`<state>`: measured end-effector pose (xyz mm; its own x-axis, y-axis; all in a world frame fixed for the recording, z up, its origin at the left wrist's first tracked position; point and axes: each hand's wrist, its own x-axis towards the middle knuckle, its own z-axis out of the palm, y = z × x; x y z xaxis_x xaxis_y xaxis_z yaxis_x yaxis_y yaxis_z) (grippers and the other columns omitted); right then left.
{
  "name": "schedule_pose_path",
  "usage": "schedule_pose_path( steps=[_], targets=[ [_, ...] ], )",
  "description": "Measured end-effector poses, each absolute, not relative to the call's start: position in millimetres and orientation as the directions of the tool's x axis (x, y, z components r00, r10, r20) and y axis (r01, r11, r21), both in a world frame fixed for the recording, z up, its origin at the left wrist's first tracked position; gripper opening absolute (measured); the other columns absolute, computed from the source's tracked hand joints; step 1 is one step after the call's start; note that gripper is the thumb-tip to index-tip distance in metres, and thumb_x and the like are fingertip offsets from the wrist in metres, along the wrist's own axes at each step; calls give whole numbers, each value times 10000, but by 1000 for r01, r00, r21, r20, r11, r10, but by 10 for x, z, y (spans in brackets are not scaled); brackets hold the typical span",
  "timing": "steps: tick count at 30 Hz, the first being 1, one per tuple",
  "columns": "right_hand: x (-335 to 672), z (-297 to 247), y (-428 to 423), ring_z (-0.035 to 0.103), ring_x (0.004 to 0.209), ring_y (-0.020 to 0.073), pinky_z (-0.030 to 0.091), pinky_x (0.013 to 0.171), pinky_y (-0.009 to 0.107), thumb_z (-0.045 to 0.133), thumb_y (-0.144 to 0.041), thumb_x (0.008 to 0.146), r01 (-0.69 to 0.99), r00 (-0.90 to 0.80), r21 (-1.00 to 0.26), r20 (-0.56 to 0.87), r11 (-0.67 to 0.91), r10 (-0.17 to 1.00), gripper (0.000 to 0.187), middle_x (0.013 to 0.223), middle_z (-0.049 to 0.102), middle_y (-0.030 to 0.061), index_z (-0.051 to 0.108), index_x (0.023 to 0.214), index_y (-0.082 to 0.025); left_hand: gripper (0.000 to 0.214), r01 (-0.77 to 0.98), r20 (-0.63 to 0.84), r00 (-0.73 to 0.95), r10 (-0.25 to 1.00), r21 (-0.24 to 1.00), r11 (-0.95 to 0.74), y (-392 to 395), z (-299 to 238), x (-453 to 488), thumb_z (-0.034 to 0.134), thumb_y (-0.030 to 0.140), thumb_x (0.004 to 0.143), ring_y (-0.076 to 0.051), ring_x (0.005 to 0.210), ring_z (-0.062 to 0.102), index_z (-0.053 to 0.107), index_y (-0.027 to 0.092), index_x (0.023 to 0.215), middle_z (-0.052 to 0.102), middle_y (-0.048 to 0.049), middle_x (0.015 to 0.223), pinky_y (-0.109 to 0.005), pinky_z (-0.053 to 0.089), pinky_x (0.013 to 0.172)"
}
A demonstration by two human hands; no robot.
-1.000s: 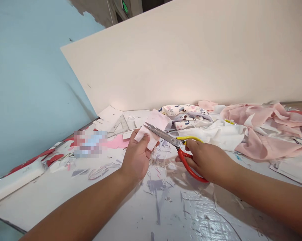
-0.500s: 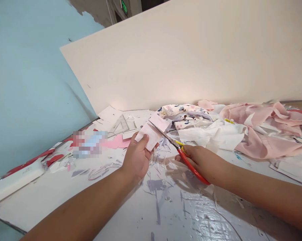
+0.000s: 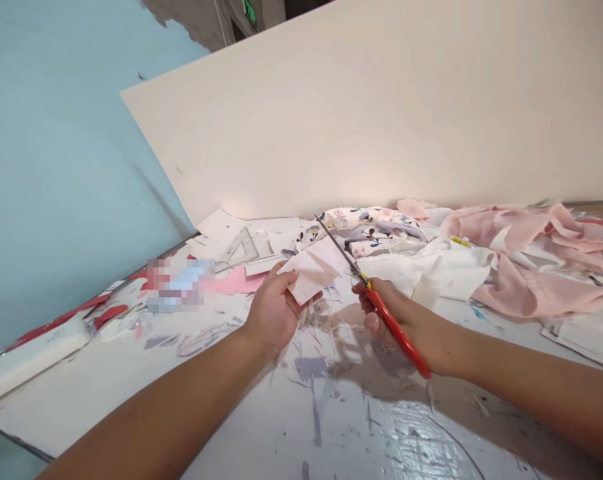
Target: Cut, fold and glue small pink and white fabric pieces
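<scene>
In the middle of the view, my left hand pinches a small pale pink piece, paper or thin fabric, with the thumb on top; a slit or crease runs into its upper edge. My right hand is wrapped round the red handles of a pair of scissors. Their blades look closed and point up and left, passing by the right side of the pale piece. Whether the blades touch it I cannot tell. Several thin offcuts lie on the white tabletop beneath both hands.
Floral fabric, white fabric and pink fabric are heaped along the back right. A clear set square and pink paper lie left of centre. A large cream board stands behind, beside a blue wall.
The scissors have drawn away to the right and turned steeper, off the middle of the pale piece. My left hand still holds that piece, now tilted a little differently.
</scene>
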<state>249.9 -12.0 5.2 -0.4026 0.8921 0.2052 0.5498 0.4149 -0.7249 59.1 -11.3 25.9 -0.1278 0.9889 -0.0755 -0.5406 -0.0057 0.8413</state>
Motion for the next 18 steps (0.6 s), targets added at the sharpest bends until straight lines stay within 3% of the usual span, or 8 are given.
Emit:
schedule_pose_path(
  steps=[4, 8, 14, 18],
  targets=[
    [2491, 4, -60, 560, 748, 194, 504, 687, 367, 372, -602, 800, 295, -374, -910, 170, 290, 912, 421, 836, 529, 26, 475, 932, -215, 205, -484, -54, 54, 997, 872, 73, -98, 253, 557, 484, 135, 669, -182, 764, 602, 535, 182, 862, 624, -55, 899, -363, 523, 646],
    [2441, 33, -9, 612, 777, 205, 519, 687, 341, 510, -545, 756, 3, -250, -998, 61, 64, 966, 339, 891, 523, 34, 444, 849, -226, 195, -418, -102, 197, 975, 891, 177, -78, 242, 518, 470, 126, 648, -183, 689, 596, 548, 174, 820, 616, -60, 829, -358, 516, 604],
    [2432, -3, 28, 539, 532, 142, 475, 519, 288, 608, -294, 701, -49, -269, -998, -16, -31, 963, 188, 618, 497, -13, 443, 680, -206, 289, -395, -136, 428, 893, 861, 320, -5, 241, 437, 443, 105, 574, -220, 744, 607, 573, 168, 824, 624, -90, 892, -349, 503, 563],
    [2422, -18, 24, 517, 522, 121, 441, 502, 252, 605, -257, 693, -77, -221, -997, -1, -18, 975, 190, 595, 500, -30, 425, 661, -208, 316, -341, -147, 420, 895, 889, 306, 16, 232, 420, 467, 63, 555, -163, 670, 583, 597, 175, 820, 637, -75, 856, -309, 497, 576]
  ],
)
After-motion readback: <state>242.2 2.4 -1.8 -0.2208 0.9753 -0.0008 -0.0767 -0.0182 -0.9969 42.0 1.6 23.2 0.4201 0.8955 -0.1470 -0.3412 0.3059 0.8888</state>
